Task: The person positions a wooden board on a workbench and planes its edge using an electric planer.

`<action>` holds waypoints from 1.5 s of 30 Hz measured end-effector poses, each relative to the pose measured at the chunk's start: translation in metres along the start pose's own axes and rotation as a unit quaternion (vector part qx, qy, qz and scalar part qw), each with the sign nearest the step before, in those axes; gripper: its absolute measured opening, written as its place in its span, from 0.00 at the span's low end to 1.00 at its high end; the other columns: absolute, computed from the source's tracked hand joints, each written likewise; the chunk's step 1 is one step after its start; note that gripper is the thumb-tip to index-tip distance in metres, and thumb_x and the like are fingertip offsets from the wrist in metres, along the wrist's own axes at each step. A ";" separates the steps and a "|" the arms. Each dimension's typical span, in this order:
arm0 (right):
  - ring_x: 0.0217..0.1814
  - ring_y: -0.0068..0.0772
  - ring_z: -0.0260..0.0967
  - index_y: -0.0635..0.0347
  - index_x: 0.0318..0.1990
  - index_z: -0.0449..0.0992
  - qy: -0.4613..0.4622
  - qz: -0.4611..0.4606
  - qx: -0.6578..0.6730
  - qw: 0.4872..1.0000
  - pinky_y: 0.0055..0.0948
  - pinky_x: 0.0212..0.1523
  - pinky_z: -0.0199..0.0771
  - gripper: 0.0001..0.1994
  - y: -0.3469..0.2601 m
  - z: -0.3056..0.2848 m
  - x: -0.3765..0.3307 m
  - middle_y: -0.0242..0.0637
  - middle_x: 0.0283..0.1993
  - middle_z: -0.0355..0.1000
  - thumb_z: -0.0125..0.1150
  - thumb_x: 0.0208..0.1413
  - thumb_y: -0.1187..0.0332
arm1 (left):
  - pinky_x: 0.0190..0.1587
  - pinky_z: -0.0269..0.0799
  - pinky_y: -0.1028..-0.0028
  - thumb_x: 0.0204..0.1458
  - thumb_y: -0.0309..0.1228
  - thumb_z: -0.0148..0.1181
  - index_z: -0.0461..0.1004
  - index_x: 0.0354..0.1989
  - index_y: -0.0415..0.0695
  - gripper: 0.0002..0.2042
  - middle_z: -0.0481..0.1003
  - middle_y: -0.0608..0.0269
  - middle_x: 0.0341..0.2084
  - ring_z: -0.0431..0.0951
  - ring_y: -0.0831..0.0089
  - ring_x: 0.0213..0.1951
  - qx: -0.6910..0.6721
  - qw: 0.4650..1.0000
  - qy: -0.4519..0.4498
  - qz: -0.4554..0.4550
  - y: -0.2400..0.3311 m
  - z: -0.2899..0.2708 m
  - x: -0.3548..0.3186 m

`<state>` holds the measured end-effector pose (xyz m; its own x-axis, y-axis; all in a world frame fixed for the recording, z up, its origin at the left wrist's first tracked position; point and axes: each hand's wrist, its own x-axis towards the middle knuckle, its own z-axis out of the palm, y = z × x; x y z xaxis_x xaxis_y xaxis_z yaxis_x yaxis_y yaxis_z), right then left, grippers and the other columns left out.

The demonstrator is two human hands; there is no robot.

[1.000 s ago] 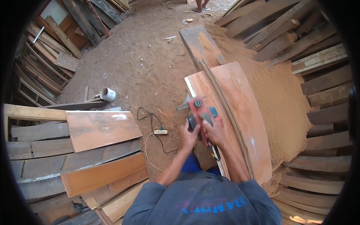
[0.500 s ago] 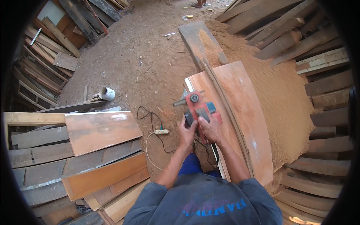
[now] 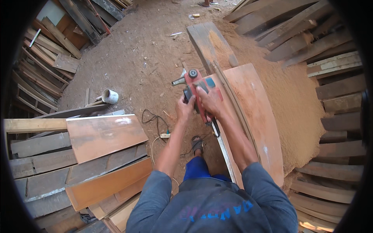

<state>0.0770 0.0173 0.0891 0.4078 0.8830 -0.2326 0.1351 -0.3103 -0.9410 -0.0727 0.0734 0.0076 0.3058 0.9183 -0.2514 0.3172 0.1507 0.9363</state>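
A red electric hand planer (image 3: 199,91) sits at the left edge of a broad reddish-brown wooden panel (image 3: 254,101), near the panel's far end. Its black knob points away from me. My right hand (image 3: 210,101) is wrapped round the planer's handle. On the left side of the tool, my left hand (image 3: 185,108) grips its dark housing, with fingers partly hidden. A narrow wooden strip (image 3: 233,103) lies lengthwise on the panel. The panel's left edge (image 3: 223,153) shows pale below the planer.
A thick plank (image 3: 202,39) strewn with sawdust extends beyond the panel. Sawdust (image 3: 299,112) is heaped to the right, beside stacked boards (image 3: 338,93). On the left lie more panels (image 3: 105,138) and a white bucket (image 3: 110,96). A power strip (image 3: 165,135) and cables rest on the ground.
Both hands have carried the planer farther away from me and slightly left, along the panel's edge. My arms are stretched out more, and a sandalled foot now shows below.
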 end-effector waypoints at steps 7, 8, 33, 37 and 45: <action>0.31 0.44 0.77 0.66 0.47 0.76 -0.018 0.083 0.004 0.996 0.43 0.36 0.75 0.22 0.040 -0.035 -0.174 0.46 0.27 0.76 0.57 0.63 0.53 | 0.51 0.73 0.59 0.53 0.43 0.71 0.76 0.60 0.40 0.28 0.74 0.44 0.44 0.77 0.54 0.48 0.040 0.998 0.006 -0.040 -0.033 0.034 -0.179; 0.30 0.42 0.77 0.66 0.48 0.75 -0.013 0.115 -0.012 0.993 0.42 0.35 0.75 0.21 0.044 -0.040 -0.199 0.44 0.25 0.75 0.57 0.64 0.53 | 0.50 0.73 0.59 0.52 0.43 0.71 0.75 0.61 0.41 0.29 0.74 0.46 0.42 0.76 0.54 0.46 0.079 0.997 0.009 -0.026 -0.036 0.038 -0.206; 0.39 0.54 0.79 0.72 0.42 0.77 -0.010 -0.050 -0.045 0.998 0.47 0.43 0.76 0.29 -0.017 0.008 0.030 0.59 0.33 0.78 0.56 0.62 0.45 | 0.38 0.77 0.75 0.60 0.32 0.67 0.79 0.52 0.37 0.16 0.82 0.64 0.37 0.78 0.80 0.35 -0.128 0.991 -0.007 0.024 0.025 -0.010 0.028; 0.39 0.54 0.79 0.71 0.42 0.78 0.010 -0.050 -0.025 0.998 0.47 0.43 0.76 0.28 -0.026 0.013 0.040 0.58 0.33 0.78 0.55 0.63 0.46 | 0.36 0.76 0.76 0.60 0.33 0.67 0.80 0.50 0.36 0.15 0.82 0.65 0.35 0.78 0.81 0.32 -0.138 0.990 -0.008 0.013 0.027 -0.015 0.046; 0.35 0.48 0.79 0.70 0.44 0.78 0.008 0.017 -0.034 0.999 0.45 0.39 0.76 0.25 0.024 -0.010 -0.099 0.53 0.31 0.78 0.57 0.63 0.50 | 0.40 0.75 0.75 0.63 0.33 0.65 0.79 0.56 0.39 0.16 0.81 0.67 0.40 0.77 0.81 0.39 -0.093 0.995 -0.033 0.001 -0.025 0.014 -0.094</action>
<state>0.0486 -0.0807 0.0921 0.4276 0.8662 -0.2588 0.1826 -0.3631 -0.9137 -0.0972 -0.0218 0.0044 0.3666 0.8937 -0.2586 0.1461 0.2192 0.9647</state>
